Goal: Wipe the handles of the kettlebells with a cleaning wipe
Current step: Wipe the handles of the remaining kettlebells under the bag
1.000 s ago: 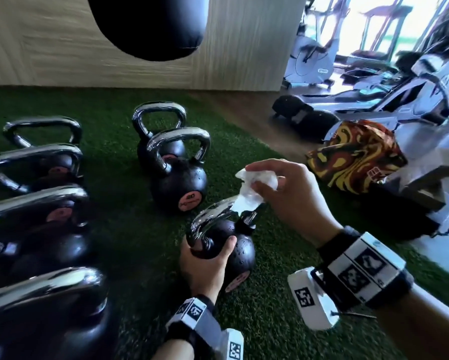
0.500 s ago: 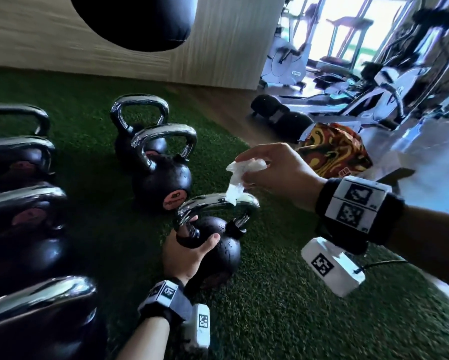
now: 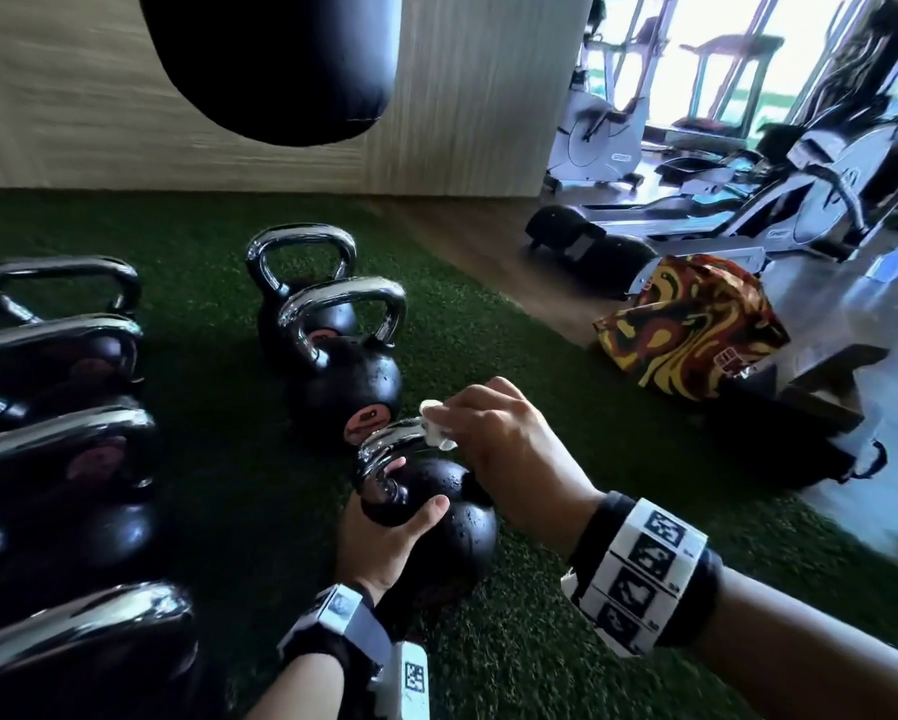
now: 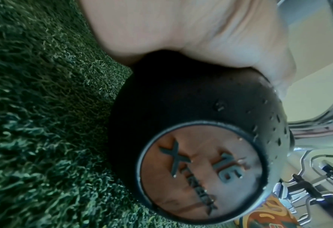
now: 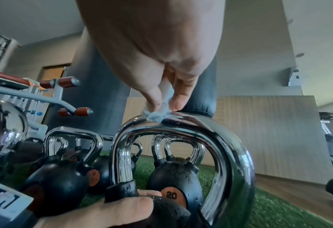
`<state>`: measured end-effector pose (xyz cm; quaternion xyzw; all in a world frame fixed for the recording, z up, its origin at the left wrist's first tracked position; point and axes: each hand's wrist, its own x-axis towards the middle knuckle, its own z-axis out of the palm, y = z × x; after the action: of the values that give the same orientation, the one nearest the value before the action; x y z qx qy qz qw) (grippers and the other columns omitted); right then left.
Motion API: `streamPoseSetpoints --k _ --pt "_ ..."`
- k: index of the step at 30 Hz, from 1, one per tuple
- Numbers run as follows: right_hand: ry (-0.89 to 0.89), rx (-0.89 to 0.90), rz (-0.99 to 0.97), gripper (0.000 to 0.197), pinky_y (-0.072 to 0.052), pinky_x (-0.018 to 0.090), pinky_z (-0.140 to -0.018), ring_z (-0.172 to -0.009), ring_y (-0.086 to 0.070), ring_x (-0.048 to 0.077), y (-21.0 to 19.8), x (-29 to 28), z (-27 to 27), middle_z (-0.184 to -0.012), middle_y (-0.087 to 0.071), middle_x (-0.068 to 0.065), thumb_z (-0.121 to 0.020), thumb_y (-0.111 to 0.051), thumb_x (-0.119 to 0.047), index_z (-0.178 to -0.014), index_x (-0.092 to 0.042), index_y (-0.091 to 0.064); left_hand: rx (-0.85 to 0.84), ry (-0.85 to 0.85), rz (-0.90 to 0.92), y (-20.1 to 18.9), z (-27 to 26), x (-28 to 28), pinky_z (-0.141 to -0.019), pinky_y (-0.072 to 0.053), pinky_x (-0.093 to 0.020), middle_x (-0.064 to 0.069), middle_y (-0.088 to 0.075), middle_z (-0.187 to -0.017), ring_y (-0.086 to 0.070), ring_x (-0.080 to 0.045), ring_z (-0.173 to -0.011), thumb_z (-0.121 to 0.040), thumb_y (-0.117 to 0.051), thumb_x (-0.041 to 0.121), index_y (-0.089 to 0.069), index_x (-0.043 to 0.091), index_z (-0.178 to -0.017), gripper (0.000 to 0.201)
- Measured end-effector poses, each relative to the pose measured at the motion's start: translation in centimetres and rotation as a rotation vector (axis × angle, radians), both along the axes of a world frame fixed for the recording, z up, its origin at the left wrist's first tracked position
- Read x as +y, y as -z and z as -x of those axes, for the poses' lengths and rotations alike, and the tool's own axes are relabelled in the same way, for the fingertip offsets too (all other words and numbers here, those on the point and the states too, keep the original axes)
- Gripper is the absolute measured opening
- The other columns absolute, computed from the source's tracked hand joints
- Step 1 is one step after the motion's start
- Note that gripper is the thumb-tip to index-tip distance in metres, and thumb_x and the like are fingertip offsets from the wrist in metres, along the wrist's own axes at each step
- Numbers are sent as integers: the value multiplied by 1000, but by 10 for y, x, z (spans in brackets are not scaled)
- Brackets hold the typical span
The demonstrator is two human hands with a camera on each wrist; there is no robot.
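A black kettlebell (image 3: 452, 532) marked 16 (image 4: 198, 182) stands on the green turf, wet with droplets. Its chrome handle (image 3: 389, 441) (image 5: 181, 137) arches over it. My left hand (image 3: 384, 537) (image 5: 103, 211) grips the ball at the base of the handle's left leg, thumb across the front. My right hand (image 3: 493, 433) (image 5: 161, 101) pinches a crumpled white cleaning wipe (image 3: 436, 431) (image 5: 157, 115) and presses it onto the top of that handle.
Two more kettlebells (image 3: 342, 376) stand just behind, and a row of larger ones (image 3: 57, 449) lines the left. A black punching bag (image 3: 275, 65) hangs overhead. A patterned orange bag (image 3: 691, 324) and exercise machines (image 3: 779, 200) lie to the right.
My right hand has come down with the wipe from above the handle onto its top. My left hand keeps its grip on the kettlebell.
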<state>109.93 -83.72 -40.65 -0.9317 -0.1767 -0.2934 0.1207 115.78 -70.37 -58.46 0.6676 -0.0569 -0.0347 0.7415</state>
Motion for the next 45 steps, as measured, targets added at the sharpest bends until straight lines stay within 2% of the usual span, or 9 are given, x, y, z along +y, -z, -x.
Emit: streamPoseSetpoints --k 9,17,21,24,27,30,37,42,45 --pt "127 65 -84 29 -57 42 -78 -80 -67 14 -2 -36 -7 -87 -76 -2 -81 -67 7 -95 -15 -80 33 -19 38 16 -4 1 -103 -54 -51 2 -77 -114 -71 -17 -111 -52 -98 53 -70 32 -117 73" --pt "208 106 -150 31 -54 31 -72 -76 -66 18 3 -40 6 -82 -73 -1 -79 -63 10 -88 -15 -79 71 -33 52 14 -2 0 -103 -54 -51 0 -75 -115 -71 -17 -110 -49 -98 59 -70 32 -118 79" --pt "420 396 -383 29 -58 32 -65 -76 -72 10 17 -72 6 -81 -76 -10 -88 -68 -2 -91 -28 -82 77 -44 45 13 -1 0 -103 -54 -50 2 -76 -114 -72 -15 -110 -50 -97 58 -70 33 -117 77" --pt "452 330 -525 33 -56 15 -63 -79 -72 3 24 -70 7 -89 -78 -11 -87 -69 0 -100 -28 -82 76 -67 34 13 -1 -1 -103 -54 -50 3 -76 -113 -72 -15 -109 -49 -97 60 -70 32 -117 78" --pt "490 334 -718 30 -58 22 -64 -74 -72 7 31 -70 1 -85 -78 -9 -88 -69 -2 -99 -27 -82 81 -90 -15 13 -1 -1 -101 -55 -48 5 -76 -107 -72 -14 -104 -46 -95 67 -70 31 -114 81" --pt "492 538 -967 15 -54 31 -63 -68 -63 15 50 -72 3 -76 -76 -2 -92 -71 -10 -92 -19 -82 89 -88 -45 12 0 1 -101 -55 -47 6 -75 -106 -72 -14 -104 -44 -93 71 -68 30 -114 85" --pt "435 740 -1206 16 -51 20 -55 -62 -58 11 60 -57 16 -72 -67 9 -90 -74 -7 -84 8 -74 173 -57 -205 -11 10 8 -97 -57 -44 12 -76 -104 -72 -8 -99 -41 -88 79 -67 33 -110 86" --pt "400 902 -1244 15 -62 26 -65 -73 -68 18 40 -45 38 -92 -76 18 -84 -77 2 -99 2 -76 324 -328 -157 -49 49 21 -96 -51 -45 -8 -51 -123 -58 -23 -98 -77 -87 36 -37 21 -129 74" --pt "256 897 -1190 23 -59 29 -71 -73 -68 16 34 -35 51 -83 -74 9 -79 -82 0 -100 -3 -75 330 -237 36 -76 74 25 -76 -53 -38 -10 -65 -106 -64 -19 -81 -92 -73 33 -50 21 -120 38"
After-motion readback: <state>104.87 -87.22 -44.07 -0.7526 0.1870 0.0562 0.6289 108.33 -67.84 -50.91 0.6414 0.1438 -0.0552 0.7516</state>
